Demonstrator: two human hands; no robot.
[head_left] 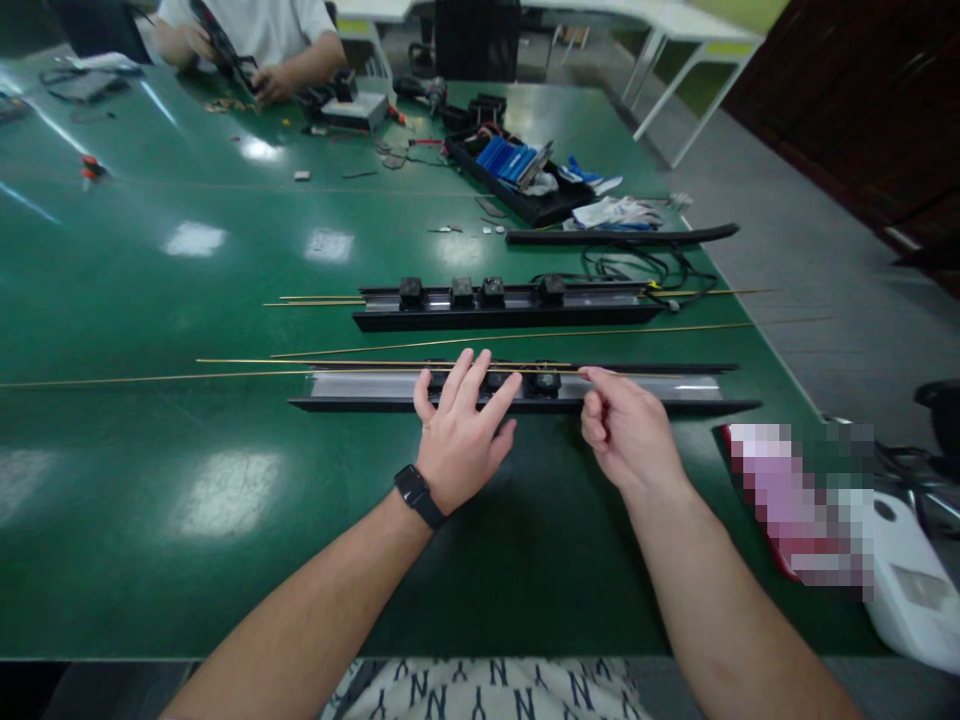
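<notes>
A black channel rail (360, 388) with a silvery inside lies across the green table in front of me, with small black blocks (546, 380) set in it. Thin brass-coloured rods (247, 361) run lengthwise over this rail and stick out to the left. My left hand (466, 430) lies over the rail's middle, fingers spread across the rods and partly hiding the blocks. At the rods' right part, my right hand (626, 420) is closed, thumb and forefinger pinching a rod. A second black rail (510, 317) with several blocks and rods lies just beyond.
Another rod (450, 342) lies between the rails. Behind are black cables (637, 265), a curved black strip (622, 236), gloves (619, 212) and a black tray (525, 205). A person (255, 50) handles a dark tool opposite. A white device (911, 585) sits at right.
</notes>
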